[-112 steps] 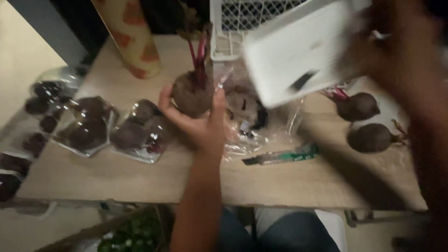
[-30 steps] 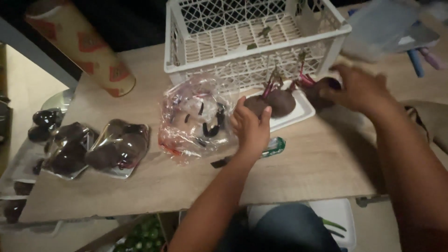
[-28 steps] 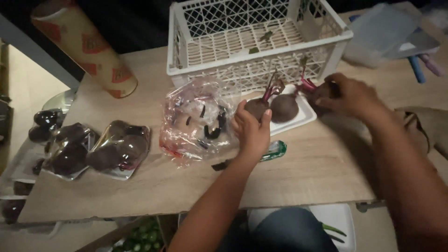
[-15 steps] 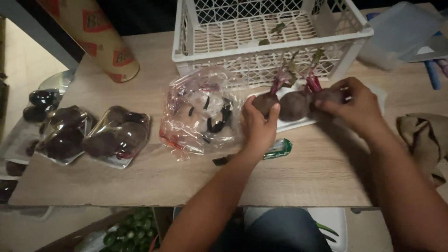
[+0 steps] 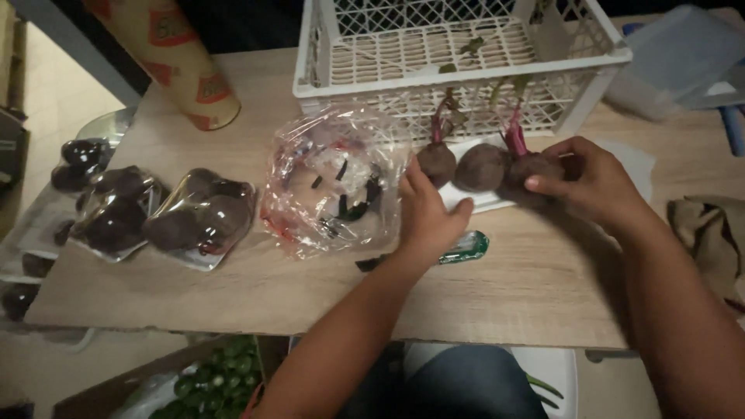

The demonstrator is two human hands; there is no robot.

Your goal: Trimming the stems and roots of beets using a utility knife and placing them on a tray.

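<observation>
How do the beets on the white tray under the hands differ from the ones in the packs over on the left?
The three loose beets lie bare on the white tray, while the wrapped packs are sealed under shiny film. The loose beets keep their reddish stems; none show on the wrapped packs. The left hand and right hand touch the loose beets; the wrapped packs lie untouched near the table's left edge. Both hold round, dark purple beets.
</observation>
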